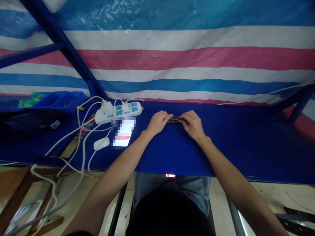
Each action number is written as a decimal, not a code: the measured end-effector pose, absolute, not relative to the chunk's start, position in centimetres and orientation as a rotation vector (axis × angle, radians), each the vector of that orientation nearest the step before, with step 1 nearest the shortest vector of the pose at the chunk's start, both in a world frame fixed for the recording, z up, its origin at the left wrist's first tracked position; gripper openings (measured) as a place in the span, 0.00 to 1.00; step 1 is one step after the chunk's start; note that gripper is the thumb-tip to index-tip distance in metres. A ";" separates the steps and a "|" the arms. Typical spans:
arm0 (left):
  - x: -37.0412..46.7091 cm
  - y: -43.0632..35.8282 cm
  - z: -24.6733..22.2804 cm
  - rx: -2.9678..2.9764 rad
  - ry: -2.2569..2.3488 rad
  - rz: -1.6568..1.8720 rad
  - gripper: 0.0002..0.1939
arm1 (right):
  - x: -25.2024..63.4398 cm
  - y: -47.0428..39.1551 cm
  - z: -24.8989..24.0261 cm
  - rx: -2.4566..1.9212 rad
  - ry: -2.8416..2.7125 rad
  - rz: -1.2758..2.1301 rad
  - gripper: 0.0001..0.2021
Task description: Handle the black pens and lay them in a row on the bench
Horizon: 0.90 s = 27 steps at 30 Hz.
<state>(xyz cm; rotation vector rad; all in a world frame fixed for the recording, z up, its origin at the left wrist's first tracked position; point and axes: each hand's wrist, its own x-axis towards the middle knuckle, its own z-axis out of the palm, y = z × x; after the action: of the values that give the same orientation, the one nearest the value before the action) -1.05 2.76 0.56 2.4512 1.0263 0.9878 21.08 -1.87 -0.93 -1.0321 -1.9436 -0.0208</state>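
Both hands meet at a small, dark, elongated object (174,120) low over the blue tabletop (169,147). Its kind is too small to make out; greyish parts show along it. My left hand (158,123) grips the left end, with thumb and fingers closed. On the other end, the fingertips of my right hand (193,124) are pinched together around a dark part. The fingers cover both ends, and only the middle shows between them.
Left of my left hand lie a lit phone (123,132), a white power strip (119,111) with plugs, and a white adapter (101,143). White cables run off the table's left side. Blue bins (60,99) stand farther left. A striped plastic sheet (187,59) hangs behind.
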 end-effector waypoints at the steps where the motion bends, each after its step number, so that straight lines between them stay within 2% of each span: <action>1: -1.0 2.7 0.5 2.449 1.009 0.980 0.28 | 21.1 -1.9 -0.9 -1.044 -1.959 -0.014 0.08; 3: -1.0 2.7 0.6 2.437 0.968 0.999 0.25 | 21.2 -2.0 -0.9 -1.090 -2.009 -0.009 0.09; 7: -1.0 2.4 0.7 2.410 0.920 1.064 0.10 | 21.4 -1.9 -1.0 -1.214 -2.082 -0.059 0.12; 9: -1.0 2.3 0.7 2.412 0.933 1.080 0.06 | 21.4 -1.9 -1.0 -1.221 -2.066 -0.064 0.12; 13: -0.9 2.2 0.8 2.411 0.995 1.100 0.12 | 21.4 -2.0 -0.7 -1.192 -1.979 -0.036 0.07; 16: -0.9 2.4 0.8 2.421 1.029 1.094 0.09 | 21.6 -2.0 -0.5 -1.193 -1.931 -0.037 0.05; 19: -1.0 2.6 0.8 2.428 1.034 1.097 0.12 | 21.7 -2.0 -0.4 -1.183 -1.924 -0.043 0.04; 27: -1.2 2.9 0.4 2.399 0.977 1.198 0.04 | 21.8 -1.7 -1.0 -1.221 -1.989 -0.022 0.08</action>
<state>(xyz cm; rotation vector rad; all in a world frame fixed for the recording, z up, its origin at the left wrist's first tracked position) -1.20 2.94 0.36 2.3986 0.9767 1.1977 21.82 -1.70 -1.00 -1.2213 -1.9886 -0.0219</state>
